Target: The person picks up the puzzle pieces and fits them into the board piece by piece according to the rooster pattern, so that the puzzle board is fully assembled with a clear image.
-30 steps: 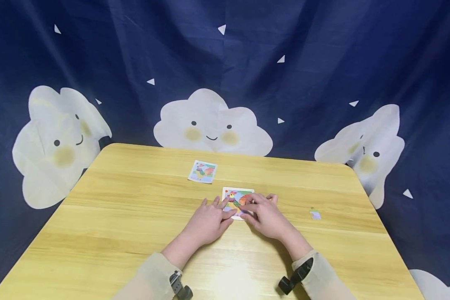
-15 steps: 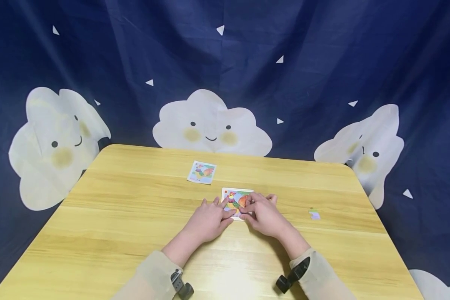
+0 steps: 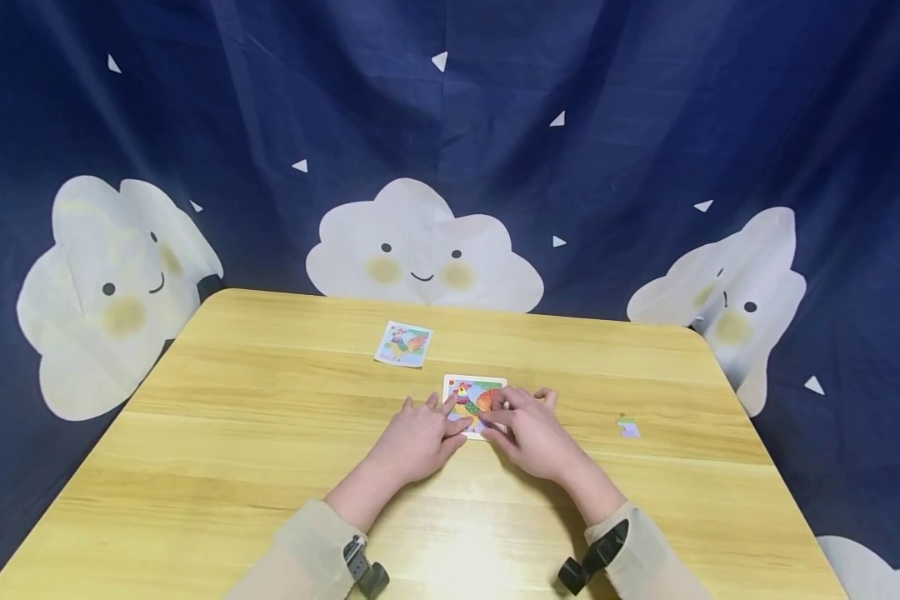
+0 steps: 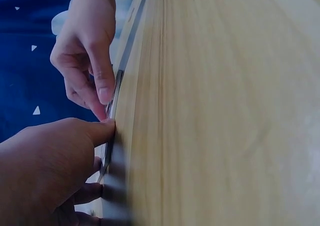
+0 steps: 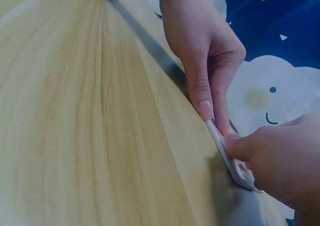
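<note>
A small framed jigsaw puzzle (image 3: 468, 404) with a colourful rooster picture lies on the table in the head view, partly covered by both hands. My left hand (image 3: 417, 437) rests its fairly straight fingers on the puzzle's left part, with the thumb at its near edge. From the other side my right hand (image 3: 531, 433) reaches in, bent fingers over the right part and thumb low by the near edge. The right fingertips hide what is under them; I cannot tell whether they pinch a piece. In the right wrist view, the puzzle's white edge (image 5: 230, 163) runs beneath both hands.
A loose jigsaw piece (image 3: 628, 428), lilac and green, lies to the right on the wooden table (image 3: 270, 467). Farther back is a white-bordered rooster picture card (image 3: 405, 344). A dark blue curtain (image 3: 495, 108) with white clouds hangs behind the table.
Both hands stay at the puzzle in nearly the same pose. The right hand's fingers shift only very slightly; the loose piece and the picture card lie where they were.
</note>
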The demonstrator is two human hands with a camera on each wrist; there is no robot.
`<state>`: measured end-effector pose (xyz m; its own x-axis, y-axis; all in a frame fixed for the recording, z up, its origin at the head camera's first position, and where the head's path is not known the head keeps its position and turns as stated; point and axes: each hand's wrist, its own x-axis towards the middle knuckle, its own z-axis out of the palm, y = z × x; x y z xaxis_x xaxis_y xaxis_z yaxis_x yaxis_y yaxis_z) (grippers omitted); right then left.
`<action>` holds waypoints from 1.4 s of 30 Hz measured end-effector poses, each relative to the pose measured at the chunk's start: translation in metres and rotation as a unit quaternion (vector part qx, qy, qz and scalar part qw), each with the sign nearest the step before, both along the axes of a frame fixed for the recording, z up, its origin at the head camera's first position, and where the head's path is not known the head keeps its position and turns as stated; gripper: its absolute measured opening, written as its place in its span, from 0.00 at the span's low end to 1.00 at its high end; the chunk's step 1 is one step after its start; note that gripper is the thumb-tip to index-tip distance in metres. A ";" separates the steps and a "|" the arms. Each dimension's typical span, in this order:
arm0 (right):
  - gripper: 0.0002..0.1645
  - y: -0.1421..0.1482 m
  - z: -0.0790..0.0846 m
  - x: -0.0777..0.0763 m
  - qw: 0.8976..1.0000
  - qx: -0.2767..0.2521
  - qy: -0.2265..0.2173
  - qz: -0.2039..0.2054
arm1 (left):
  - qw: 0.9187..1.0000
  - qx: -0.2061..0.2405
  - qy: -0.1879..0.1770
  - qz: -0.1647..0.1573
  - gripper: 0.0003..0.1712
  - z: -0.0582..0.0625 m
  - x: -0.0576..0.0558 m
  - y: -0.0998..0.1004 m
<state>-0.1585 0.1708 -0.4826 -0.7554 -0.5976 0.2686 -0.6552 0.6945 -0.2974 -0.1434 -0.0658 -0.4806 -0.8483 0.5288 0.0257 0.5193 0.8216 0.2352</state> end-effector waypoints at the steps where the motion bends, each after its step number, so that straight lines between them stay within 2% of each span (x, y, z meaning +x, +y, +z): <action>1: 0.16 0.002 0.000 0.000 1.000 -0.003 0.001 0.004 | 1.000 0.001 -0.001 0.000 0.22 0.000 0.000 0.000; 10: 0.14 0.029 0.004 0.003 0.999 -0.042 0.003 0.019 | 1.000 0.012 -0.015 0.003 0.22 0.000 0.000 0.001; 25: 0.15 0.079 0.010 0.017 0.997 -0.072 -0.035 0.001 | 1.000 0.023 -0.015 0.000 0.21 -0.002 0.002 0.000; 36: 0.18 0.121 0.002 0.025 0.996 -0.083 0.005 -0.018 | 0.999 0.028 -0.019 0.002 0.21 -0.004 0.001 0.000; 42: 0.24 0.139 0.002 0.026 0.996 -0.078 0.000 -0.051 | 0.999 0.034 -0.019 0.002 0.21 -0.003 0.003 -0.002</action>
